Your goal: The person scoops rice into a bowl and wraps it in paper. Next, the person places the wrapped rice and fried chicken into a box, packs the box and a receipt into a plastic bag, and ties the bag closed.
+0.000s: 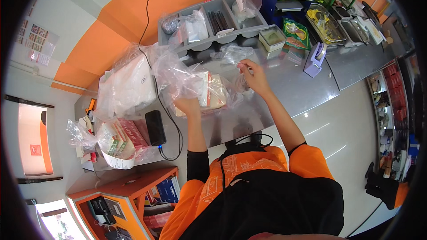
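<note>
My left hand (187,106) is partly inside or behind a clear plastic bag (178,73) on the steel table; the film hides its fingers, so its grip cannot be told. Just right of it, wrapped food packages (217,91) with a red-and-white strip lie in clear plastic. My right hand (251,75) is raised beyond them, thumb and fingertips close together; whether something thin is between them cannot be told. Crumpled clear plastic (233,53) lies beyond its fingertips. Near my left forearm is a black phone (155,127) on a cable.
A grey divided tray (213,18) stands at the back. A lidded container (272,38), a purple tape dispenser (314,60) and metal food trays (328,28) are on the right. A large plastic-wrapped white stack (130,86) and a tied bag of boxes (120,140) are left. A person's dark-clad leg (380,186) shows far right.
</note>
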The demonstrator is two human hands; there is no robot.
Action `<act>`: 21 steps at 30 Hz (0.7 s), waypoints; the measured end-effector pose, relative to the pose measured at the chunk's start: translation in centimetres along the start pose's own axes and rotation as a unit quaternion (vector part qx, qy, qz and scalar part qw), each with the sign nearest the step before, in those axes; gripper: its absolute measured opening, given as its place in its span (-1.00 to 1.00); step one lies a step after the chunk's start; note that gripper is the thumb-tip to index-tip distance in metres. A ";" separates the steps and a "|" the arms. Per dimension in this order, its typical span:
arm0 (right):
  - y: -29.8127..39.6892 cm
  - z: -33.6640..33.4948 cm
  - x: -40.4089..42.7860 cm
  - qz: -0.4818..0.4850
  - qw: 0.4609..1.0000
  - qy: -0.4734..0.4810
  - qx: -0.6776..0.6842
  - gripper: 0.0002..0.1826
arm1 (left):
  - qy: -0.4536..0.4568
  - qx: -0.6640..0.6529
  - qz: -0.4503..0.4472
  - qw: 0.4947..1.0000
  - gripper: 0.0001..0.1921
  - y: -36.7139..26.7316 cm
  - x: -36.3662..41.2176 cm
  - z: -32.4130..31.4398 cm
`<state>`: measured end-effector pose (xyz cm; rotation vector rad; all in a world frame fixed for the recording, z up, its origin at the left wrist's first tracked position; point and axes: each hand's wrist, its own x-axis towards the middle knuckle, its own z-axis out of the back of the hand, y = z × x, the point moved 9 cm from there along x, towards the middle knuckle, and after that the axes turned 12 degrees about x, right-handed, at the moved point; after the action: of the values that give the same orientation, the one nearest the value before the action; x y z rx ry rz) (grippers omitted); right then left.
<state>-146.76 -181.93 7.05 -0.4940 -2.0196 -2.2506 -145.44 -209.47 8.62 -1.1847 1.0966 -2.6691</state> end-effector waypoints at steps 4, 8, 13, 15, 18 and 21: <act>1.8 3.0 -1.4 -0.005 0.980 -0.036 0.194 -0.79 | 0.105 -0.099 0.026 0.989 -0.32 -1.5 -1.3 2.4; 6.4 6.1 -2.1 0.010 0.958 -0.068 0.277 -0.80 | 0.436 0.164 -0.089 0.880 -0.39 -8.2 -5.1 9.3; 12.9 6.0 -4.2 0.043 0.911 0.113 0.395 -0.81 | 0.632 -0.347 0.031 0.692 -0.50 -17.4 -7.6 4.7; 14.8 5.7 -5.5 0.047 0.906 0.150 0.392 -0.81 | 0.558 -0.369 0.041 0.742 -0.49 -19.0 -8.2 0.8; 16.8 5.3 -7.6 0.068 0.904 0.191 0.378 -0.80 | 0.492 -0.394 0.020 0.776 -0.52 -21.2 -7.4 -1.1; 17.9 6.0 -8.6 0.114 0.906 0.196 0.356 -0.78 | 0.572 -0.349 -0.011 0.742 -0.55 -21.3 -7.9 -1.3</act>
<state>-132.73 -179.72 22.15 -0.1675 -2.2034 -1.2112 -135.38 -190.39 15.94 0.8113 2.2807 -2.9612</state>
